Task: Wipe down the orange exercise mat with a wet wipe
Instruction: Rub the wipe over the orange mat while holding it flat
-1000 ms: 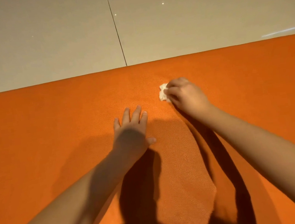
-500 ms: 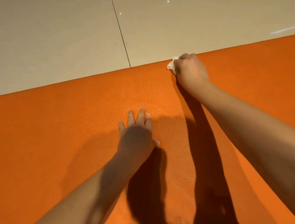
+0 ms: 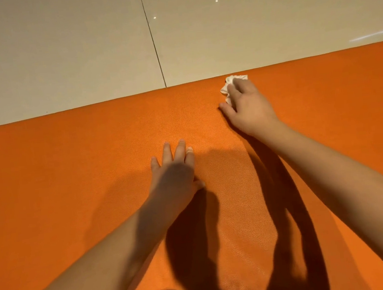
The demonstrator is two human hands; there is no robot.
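Note:
The orange exercise mat (image 3: 70, 182) fills the lower two thirds of the head view, its far edge running across the frame. A crumpled white wet wipe (image 3: 228, 85) lies on the mat right at that far edge. My right hand (image 3: 248, 105) presses down on the wipe with fingers spread over it, thumb out to the left. My left hand (image 3: 174, 170) rests flat on the mat nearer to me, fingers straight and pointing away. Most of the wipe is hidden under my right fingers.
Beyond the mat's far edge lies a glossy beige tiled floor (image 3: 56, 53) with a dark grout line (image 3: 152, 37) running away from me. Shadows of both arms fall on the mat near its front.
My right hand pushed the wipe from mid-mat up to the far edge, then drew back a little and spread its fingers. The left hand stayed flat in place.

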